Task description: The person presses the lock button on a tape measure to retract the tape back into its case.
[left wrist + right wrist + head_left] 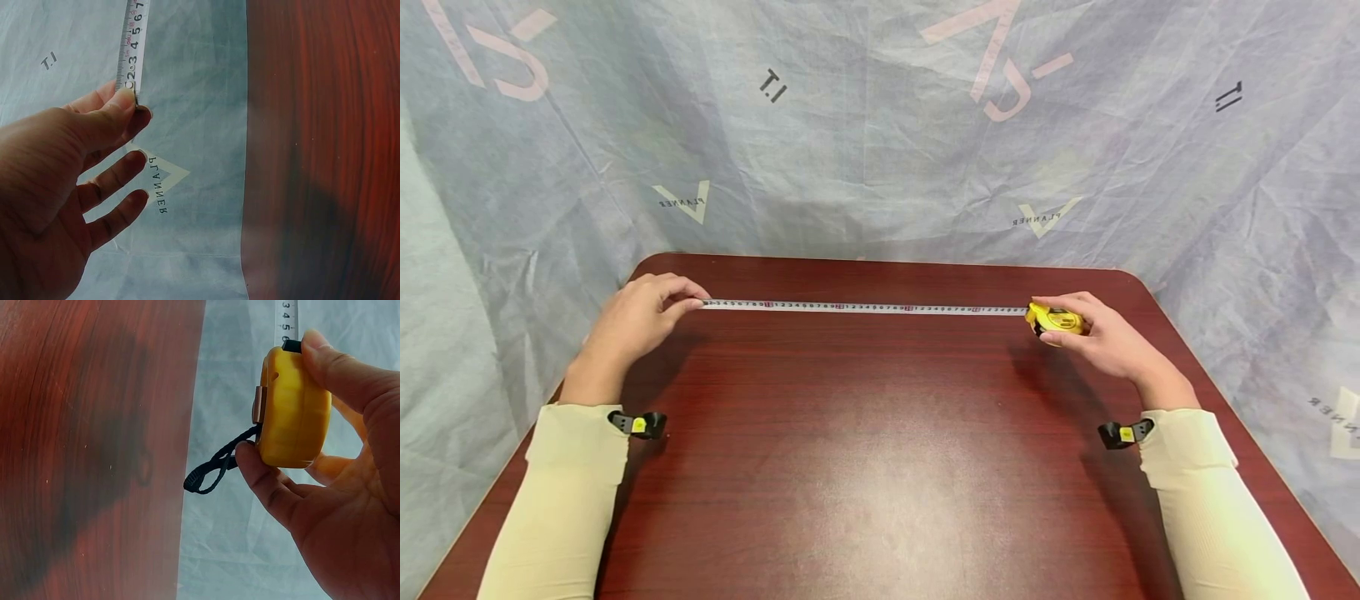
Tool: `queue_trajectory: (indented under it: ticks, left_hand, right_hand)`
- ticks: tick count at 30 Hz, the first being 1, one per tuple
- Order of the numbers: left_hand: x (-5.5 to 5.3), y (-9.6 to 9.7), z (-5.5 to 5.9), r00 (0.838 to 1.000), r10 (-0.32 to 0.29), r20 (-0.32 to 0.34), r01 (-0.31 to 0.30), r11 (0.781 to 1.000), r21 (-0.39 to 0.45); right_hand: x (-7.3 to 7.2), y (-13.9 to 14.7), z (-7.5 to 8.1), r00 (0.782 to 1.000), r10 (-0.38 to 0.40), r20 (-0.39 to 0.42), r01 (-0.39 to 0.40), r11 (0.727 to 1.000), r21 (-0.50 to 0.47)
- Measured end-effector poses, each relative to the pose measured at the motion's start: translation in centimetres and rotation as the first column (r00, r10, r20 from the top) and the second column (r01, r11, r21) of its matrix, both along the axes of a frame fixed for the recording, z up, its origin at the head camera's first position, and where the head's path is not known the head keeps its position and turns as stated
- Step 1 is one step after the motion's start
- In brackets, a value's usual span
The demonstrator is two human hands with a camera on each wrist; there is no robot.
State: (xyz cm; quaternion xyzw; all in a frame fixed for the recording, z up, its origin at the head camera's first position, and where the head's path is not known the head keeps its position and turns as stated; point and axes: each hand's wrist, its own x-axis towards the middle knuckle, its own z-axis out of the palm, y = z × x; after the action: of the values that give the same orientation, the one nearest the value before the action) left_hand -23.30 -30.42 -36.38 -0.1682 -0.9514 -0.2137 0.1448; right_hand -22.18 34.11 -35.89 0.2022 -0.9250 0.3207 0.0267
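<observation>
A yellow tape measure sits in my right hand, gripped between thumb and fingers. Its white, numbered blade stretches straight across to the left, showing numbers past 40 in the head view. At the far end my left hand pinches the blade's tip between thumb and forefinger; the other fingers are spread in the left wrist view. In the right wrist view the thumb lies by a black button on the yellow case, and a black wrist strap dangles from it.
A dark red-brown wooden table with rounded far corners lies under both hands, which cast shadows on it. Grey-blue printed cloth hangs behind the table and at both sides. Small black cameras are strapped at both wrists.
</observation>
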Motion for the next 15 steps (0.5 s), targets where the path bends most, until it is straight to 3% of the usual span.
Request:
queue_trajectory:
  ticks: [15]
  left_hand:
    - [-0.06, 0.88, 0.24, 1.0, 0.001, -0.001, -0.001, 1.0, -0.005]
  right_hand:
    - [-0.53, -0.7, -0.26, 1.0, 0.027, -0.007, -0.027, 1.0, -0.011]
